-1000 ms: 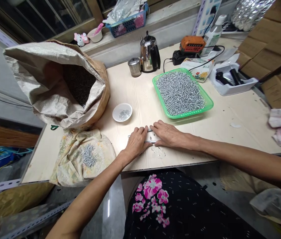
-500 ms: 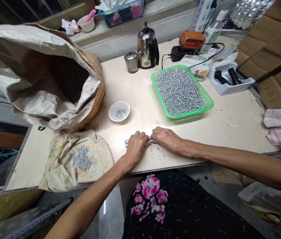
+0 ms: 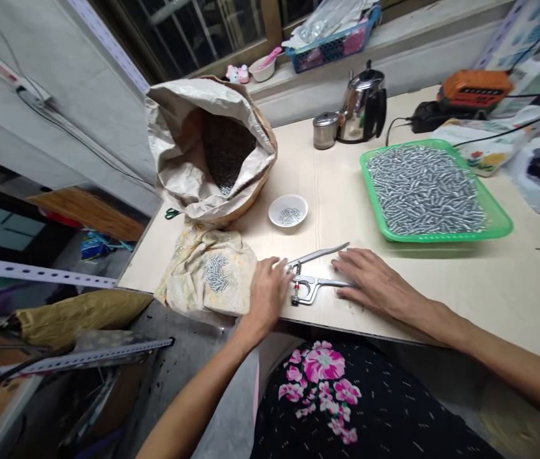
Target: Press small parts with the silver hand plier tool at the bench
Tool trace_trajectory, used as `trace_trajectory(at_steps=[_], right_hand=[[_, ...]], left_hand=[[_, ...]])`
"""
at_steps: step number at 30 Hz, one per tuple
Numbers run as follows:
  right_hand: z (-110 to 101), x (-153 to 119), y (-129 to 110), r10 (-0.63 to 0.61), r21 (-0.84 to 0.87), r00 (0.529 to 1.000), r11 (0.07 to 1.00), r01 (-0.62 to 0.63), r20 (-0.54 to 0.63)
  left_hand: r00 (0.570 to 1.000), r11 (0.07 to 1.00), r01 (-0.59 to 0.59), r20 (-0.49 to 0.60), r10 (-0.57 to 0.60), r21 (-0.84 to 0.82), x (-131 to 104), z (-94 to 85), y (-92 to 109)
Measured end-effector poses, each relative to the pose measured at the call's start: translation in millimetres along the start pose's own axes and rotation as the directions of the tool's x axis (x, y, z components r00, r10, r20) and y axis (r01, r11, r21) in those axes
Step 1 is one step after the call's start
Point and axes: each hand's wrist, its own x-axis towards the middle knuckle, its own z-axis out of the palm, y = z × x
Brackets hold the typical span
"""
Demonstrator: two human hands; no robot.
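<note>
Above the table (image 3: 334,185), right hand (image 3: 379,282) palm-down, grip wide at pliers (image 3: 321,253), left hand (image 3: 268,291) bent, grip unclear.

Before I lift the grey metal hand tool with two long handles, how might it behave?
The grey metal hand tool should feel stiff, as its curved frame looks like solid metal. Its handles may swing if only one is gripped, since they stand spread and seem linked near one end. Lying flat and splayed, it looks unlikely to roll.

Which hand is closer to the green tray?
The right hand. It is just on the near side of the green tray, by the handle ends of the metal tool. The left hand is farther off to the left, at the tool's other end.
</note>
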Motion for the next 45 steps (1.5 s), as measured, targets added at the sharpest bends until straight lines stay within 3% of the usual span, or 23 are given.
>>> trace_trajectory(at_steps=[3, 5, 9, 13, 18, 21, 24, 28, 31, 34, 39, 42, 45], right_hand=[[9, 0, -9, 0.018, 0.024, 1.0, 1.0, -0.018, 0.004], [17, 3, -14, 0.028, 0.016, 1.0, 0.999, -0.028, 0.001], [30, 8, -21, 0.037, -0.035, 0.999, 0.999, -0.038, -0.034], [37, 8, -23, 0.024, -0.073, 0.998, 0.997, -0.029, -0.062], [37, 9, -25, 0.029, -0.074, 0.997, 0.997, -0.034, -0.065], [35, 11, -27, 0.03, -0.061, 0.999, 0.998, -0.032, -0.045], [31, 12, -27, 0.038, -0.055, 0.998, 0.998, -0.041, -0.047], [28, 10, -27, 0.041, -0.09, 0.998, 0.995, -0.045, -0.051], [27, 9, -27, 0.074, -0.059, 0.995, 0.995, -0.078, -0.061], [27, 8, -26, 0.091, -0.046, 0.992, 0.994, -0.096, -0.086], [27, 6, -22, 0.128, -0.016, 0.985, 0.991, -0.131, -0.116], [26, 4, -13, 0.192, -0.039, 0.971, 0.979, -0.199, -0.141], [25, 4, -4, 0.231, -0.101, 0.963, 0.964, -0.246, -0.136]], left_hand=[[0.973, 0.956, 0.213, -0.127, -0.19, 0.201, -11, -26.2, -52], [0.957, 0.902, 0.288, -0.137, -0.256, 0.322, -14, -39.9, -85], [0.963, 0.85, 0.238, 0.0, -0.27, 0.471, -15, -48.8, -127], [0.964, 0.828, 0.092, 0.159, -0.213, 0.553, -8, -42.7, -142], [0.959, 0.822, -0.018, 0.242, -0.147, 0.569, 7, -38.7, -149], [0.966, 0.837, -0.038, 0.236, -0.109, 0.545, 14, -40.0, -154], [0.982, 0.887, 0.01, 0.163, -0.095, 0.461, 15, -42.8, -157], [0.985, 0.961, 0.147, 0.053, -0.163, 0.234, 12, -46.2, -146], [0.971, 0.971, 0.237, 0.017, -0.237, 0.027, 10, -44.6, -119], [0.957, 0.943, 0.29, 0.059, -0.284, -0.166, 10, -38.7, -85], [0.916, 0.784, 0.401, 0.218, -0.338, -0.473, 13, -27.3, -41], [0.873, 0.631, 0.487, 0.332, -0.357, -0.604, 16, -22.3, -27], [0.846, 0.554, 0.532, 0.378, -0.376, -0.64, 18, -19.0, -20]])
